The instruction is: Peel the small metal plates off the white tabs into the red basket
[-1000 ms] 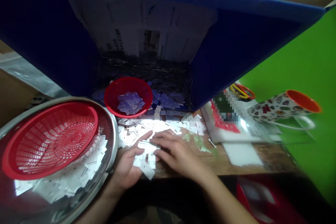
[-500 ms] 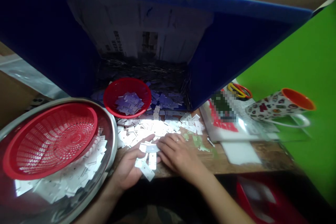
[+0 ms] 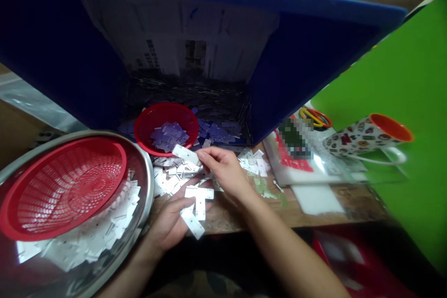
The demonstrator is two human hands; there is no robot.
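In my left hand (image 3: 172, 224), low and palm up, lie several small flat white plates (image 3: 200, 205) with tiny holes, the thumb resting over them. My right hand (image 3: 223, 167) is raised beyond it and pinches one more such plate (image 3: 186, 154) between thumb and fingertips, close to the rim of a small red bowl (image 3: 166, 152). That bowl holds a heap of the same plates. A loose pile of plates (image 3: 171, 179) is spread on the wooden table behind my hands, partly hidden by them.
A large blue bin (image 3: 279, 74) lies with its opening towards me, plates inside. At left, a metal basin (image 3: 150, 186) holds a red strainer (image 3: 66, 186) and more plates. On the right are a patterned mug (image 3: 352, 137), scissors (image 3: 316, 118) and a white slab (image 3: 316, 199).
My right hand has lifted away from the left palm, up and forward, with one plate in its fingers. The left hand stays almost in place, still holding its plates.
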